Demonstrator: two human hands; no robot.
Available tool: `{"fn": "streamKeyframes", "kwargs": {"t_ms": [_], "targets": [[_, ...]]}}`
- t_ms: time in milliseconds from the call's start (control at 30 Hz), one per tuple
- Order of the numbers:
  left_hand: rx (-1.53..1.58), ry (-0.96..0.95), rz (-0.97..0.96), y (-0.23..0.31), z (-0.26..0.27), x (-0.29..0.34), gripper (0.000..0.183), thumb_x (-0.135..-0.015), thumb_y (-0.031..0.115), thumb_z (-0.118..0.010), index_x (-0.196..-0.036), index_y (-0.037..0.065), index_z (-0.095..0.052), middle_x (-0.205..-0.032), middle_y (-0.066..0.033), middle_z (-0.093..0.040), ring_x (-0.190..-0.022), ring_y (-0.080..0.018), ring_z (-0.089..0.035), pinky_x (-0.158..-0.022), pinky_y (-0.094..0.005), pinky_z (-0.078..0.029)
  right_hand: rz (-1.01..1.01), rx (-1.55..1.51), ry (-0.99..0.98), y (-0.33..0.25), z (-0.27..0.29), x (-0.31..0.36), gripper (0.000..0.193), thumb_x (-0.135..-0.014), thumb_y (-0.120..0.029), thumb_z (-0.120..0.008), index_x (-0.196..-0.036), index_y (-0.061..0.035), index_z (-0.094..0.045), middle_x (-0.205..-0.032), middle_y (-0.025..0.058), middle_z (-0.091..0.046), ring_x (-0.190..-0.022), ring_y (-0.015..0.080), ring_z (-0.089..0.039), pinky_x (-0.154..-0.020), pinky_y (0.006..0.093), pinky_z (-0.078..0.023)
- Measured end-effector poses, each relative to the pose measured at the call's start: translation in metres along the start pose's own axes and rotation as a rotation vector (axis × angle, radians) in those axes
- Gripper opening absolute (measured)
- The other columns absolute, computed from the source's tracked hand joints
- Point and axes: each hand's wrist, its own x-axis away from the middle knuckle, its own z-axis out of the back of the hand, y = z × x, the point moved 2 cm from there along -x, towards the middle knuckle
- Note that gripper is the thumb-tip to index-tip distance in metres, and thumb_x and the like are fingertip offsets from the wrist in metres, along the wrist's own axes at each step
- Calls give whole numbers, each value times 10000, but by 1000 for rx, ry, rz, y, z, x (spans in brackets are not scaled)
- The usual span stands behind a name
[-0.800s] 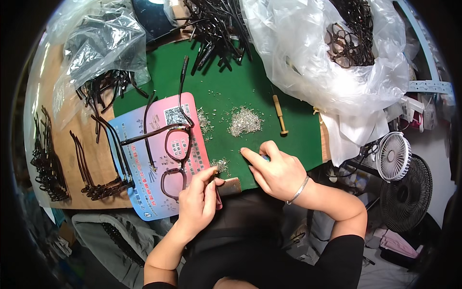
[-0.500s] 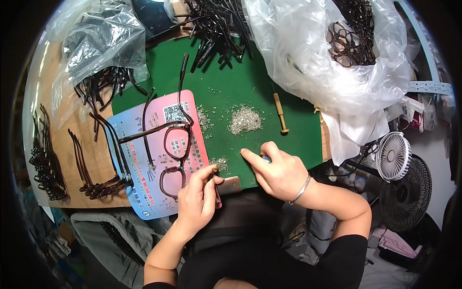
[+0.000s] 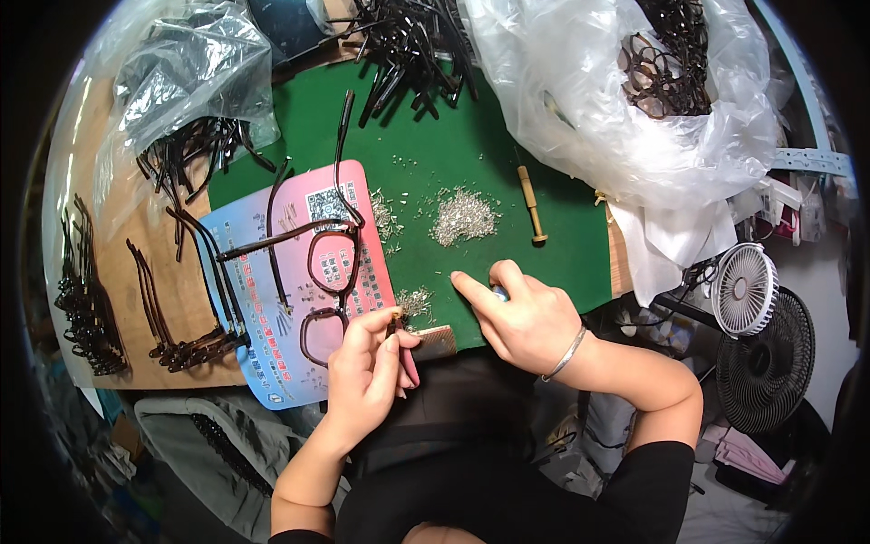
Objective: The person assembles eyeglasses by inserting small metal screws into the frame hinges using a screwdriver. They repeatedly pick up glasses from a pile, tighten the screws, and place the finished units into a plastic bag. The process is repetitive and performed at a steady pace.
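My left hand is closed in a pinch at the mat's front edge. Between thumb and fingers is a small dark piece with a brass-coloured tip; the rest of it is hidden. My right hand lies low over the green mat, index finger stretched toward a tiny loose screw. Its other fingers curl round a blue object, mostly hidden. A large pile of tiny metal screws lies beyond it, and a smaller pile sits beside my left fingertips. Dark-framed glasses lie left of my left hand.
A pink-and-blue printed sheet lies under the glasses. A brass-coloured screwdriver rests at right. Dark glasses temples heap at the back, glasses parts fill a plastic bag, and folded frames stack at left. A small white fan stands right.
My left hand has turned slightly, and more of a pink thing below its fingers shows. My right index fingertip has drawn slightly back from the tiny screw. The whole view has shifted a little.
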Motion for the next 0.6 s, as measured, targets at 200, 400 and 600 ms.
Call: {"fn": "streamKeyframes", "kwargs": {"t_ms": [200, 400, 600], "targets": [[105, -1, 97, 3, -1, -7, 228, -946, 12, -374, -1165, -47, -400, -916, -105, -611, -520, -64, -530, -447, -174, -426, -27, -49, -78, 2, 2, -3, 441, -739, -92, -596, -1170, -124, -511, -870, 128, -467, -574, 259, -564, -481, 362, -507], [-182, 111, -68, -3, -10, -7, 230, -896, -23, -450, -1125, -42, -461, -890, -129, -626, -557, -127, -584, -508, -238, -480, -2, -490, -156, -27, 3, -7, 289, -813, -96, -555, -1101, -97, -529, -837, 148, -465, -537, 285, -574, -486, 369, -517], [-552, 287, -326, -9, -17, -6, 242, -823, -46, -529, -1065, -37, -541, -855, -182, -632, -686, -267, -653, -598, -324, -519, 32, -471, -139, -31, -2, -11, 288, -800, -78, -566, -1085, -75, -531, -801, 139, -455, -525, 263, -567, -468, 338, -511]]}}
